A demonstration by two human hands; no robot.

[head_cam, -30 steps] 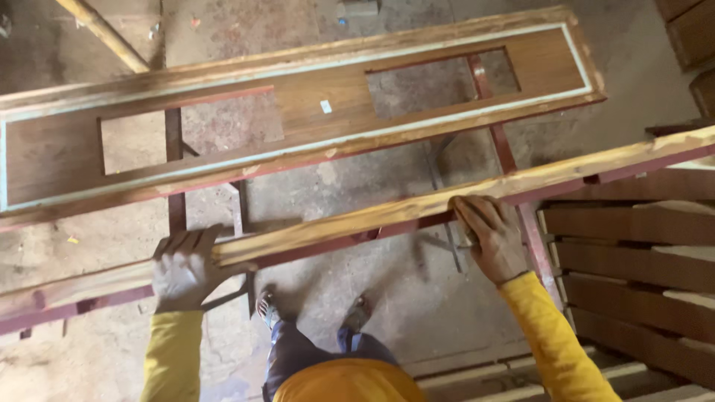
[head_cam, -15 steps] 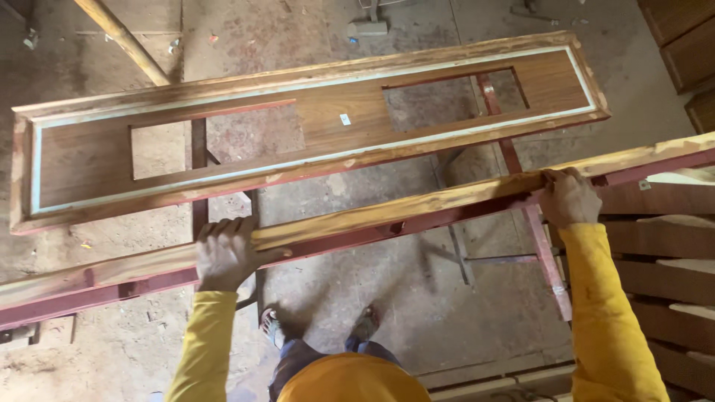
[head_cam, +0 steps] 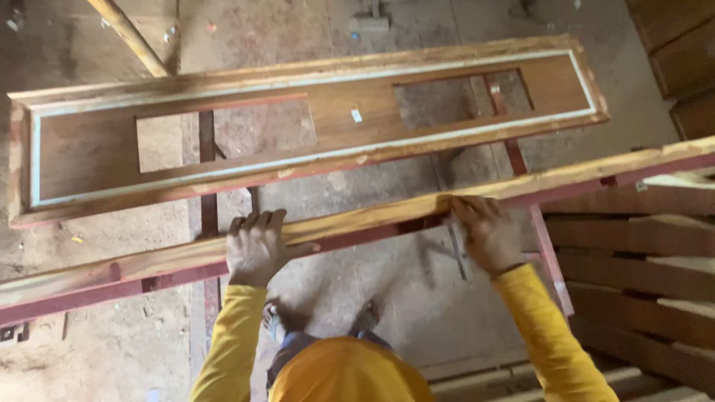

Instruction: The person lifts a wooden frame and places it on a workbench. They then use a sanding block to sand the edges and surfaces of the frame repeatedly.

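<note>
**Two hands on a long wooden strip at a workshop stand**

A dusty concrete floor fills the view. Above it, a long brown wooden panel with two rectangular cut-outs and a pale line inset round its border lies across a red-painted metal stand, running from the left edge towards the upper right. Stacked brown wooden boards sit to the right.

Nearer the person, a long, narrow strip of pale, rough wood lies along a red metal rail, slanting from lower left to upper right, parallel to the panel and just beside it.

The left hand, in a yellow sleeve, rests on the strip with its fingers hooked over the far edge and thumb stretched along the near side, clasping the wood. The right hand presses on the strip further along, fingers together and flat; it may hold something small beneath the palm, but the view does not settle that.
</note>
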